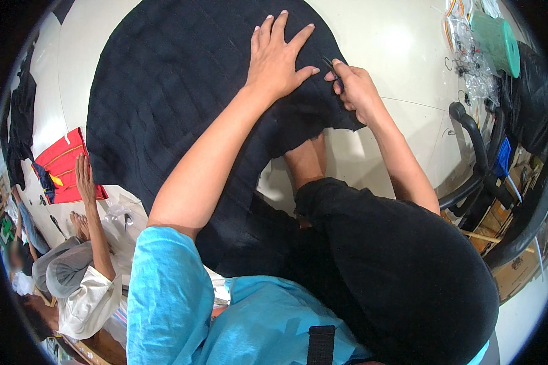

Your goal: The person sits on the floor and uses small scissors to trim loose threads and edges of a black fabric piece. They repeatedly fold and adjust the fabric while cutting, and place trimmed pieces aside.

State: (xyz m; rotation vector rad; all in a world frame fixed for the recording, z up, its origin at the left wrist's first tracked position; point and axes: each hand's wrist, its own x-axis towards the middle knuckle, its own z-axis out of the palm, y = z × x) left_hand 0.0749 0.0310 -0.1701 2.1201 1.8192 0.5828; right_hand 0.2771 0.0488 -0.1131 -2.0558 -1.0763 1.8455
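A large piece of black fabric (164, 79) with a curved outer edge and faint ridges lies spread over the pale floor in front of me. On its upper part my left hand (275, 64) rests flat, fingers spread and thumb pointing right. Just right of that thumb, my right hand (354, 88) is closed around small thread snips (330, 64) with dark blades and a bit of blue. The blade tips are over the fabric near its right edge; whether they touch it I cannot tell. Most of the snips' handle is hidden by my fingers.
My bare leg (307, 161) shows below the fabric's inner edge. On the left, a person in a white shirt (90, 301) reaches over a red cloth (64, 164). At right are a green spool (496, 44), clear plastic bags (478, 76) and a black chair frame (478, 146).
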